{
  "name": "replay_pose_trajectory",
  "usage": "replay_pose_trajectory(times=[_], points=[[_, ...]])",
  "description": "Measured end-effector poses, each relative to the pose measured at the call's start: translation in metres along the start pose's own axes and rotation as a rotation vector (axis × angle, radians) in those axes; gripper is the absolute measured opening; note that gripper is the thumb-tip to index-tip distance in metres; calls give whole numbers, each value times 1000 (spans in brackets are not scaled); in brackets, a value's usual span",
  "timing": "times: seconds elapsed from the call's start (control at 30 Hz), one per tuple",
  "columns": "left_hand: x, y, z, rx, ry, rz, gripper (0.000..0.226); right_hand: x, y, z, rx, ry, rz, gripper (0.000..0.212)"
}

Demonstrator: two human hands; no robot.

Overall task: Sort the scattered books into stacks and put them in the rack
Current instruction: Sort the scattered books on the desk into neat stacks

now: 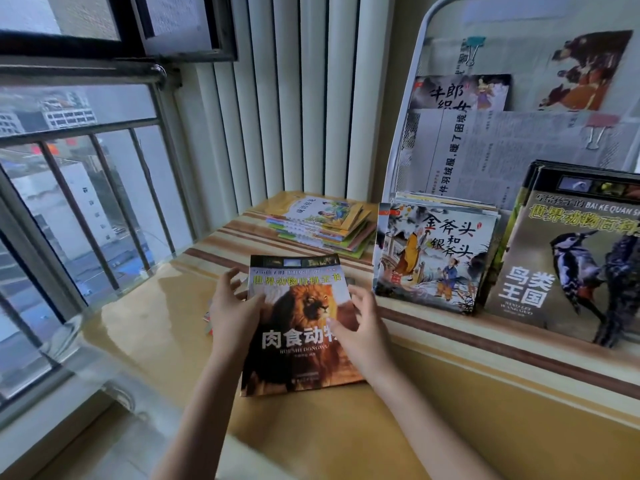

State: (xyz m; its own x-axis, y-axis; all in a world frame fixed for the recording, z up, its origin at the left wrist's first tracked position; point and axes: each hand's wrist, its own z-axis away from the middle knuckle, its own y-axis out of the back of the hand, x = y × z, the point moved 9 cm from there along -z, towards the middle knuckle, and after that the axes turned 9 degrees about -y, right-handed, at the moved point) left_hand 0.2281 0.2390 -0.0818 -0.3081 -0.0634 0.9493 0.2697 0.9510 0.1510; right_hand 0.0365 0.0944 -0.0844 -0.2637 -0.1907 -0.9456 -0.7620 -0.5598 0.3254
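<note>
Left: bare tabletop (145, 306) beside the window bars (104, 209).
Right: standing books (433, 258) line the rack (408, 116).
Back: flat stack (322, 220).

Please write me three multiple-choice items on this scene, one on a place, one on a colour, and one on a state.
1. Where does the flat stack of thin books lie?
A. At the far end of the table, by the radiator
B. In the rack's top pocket
C. On the floor

2. What colour is the clip on the right newspaper?
A. Black
B. Pink
C. Yellow

3. How is the lion book held?
A. Untouched
B. Standing in the rack
C. Between both hands

Key: 1 A, it lies flat beside the radiator; 2 B, its handle part is pink; 3 C, left hand and right hand flank it.
</note>
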Motion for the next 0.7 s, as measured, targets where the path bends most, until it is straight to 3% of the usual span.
replay_pose_trajectory(times=[0.2,0.33,0.4,0.47,0.53,0.6,0.7], points=[[23,-15,12,-16,-215,88,61,-1,8,0,57,52,-2,60],[5,-14,10,-17,-29,407,62,2,12,-4,35,68,-102,60],[-2,-19,8,-99,72,492,47,-4,16,-3,54,125,-181,59],[2,-25,10,-193,62,411,23,-10,20,-4,66,164,-242,60],[10,-23,13,-163,28,393,11,-13,21,-6,46,168,-275,63],[25,-24,18,-163,-19,463,12,-16,28,-8,49,167,-262,61],[59,-37,28,-224,-132,507,18,-34,58,0,216,302,-89,53]])
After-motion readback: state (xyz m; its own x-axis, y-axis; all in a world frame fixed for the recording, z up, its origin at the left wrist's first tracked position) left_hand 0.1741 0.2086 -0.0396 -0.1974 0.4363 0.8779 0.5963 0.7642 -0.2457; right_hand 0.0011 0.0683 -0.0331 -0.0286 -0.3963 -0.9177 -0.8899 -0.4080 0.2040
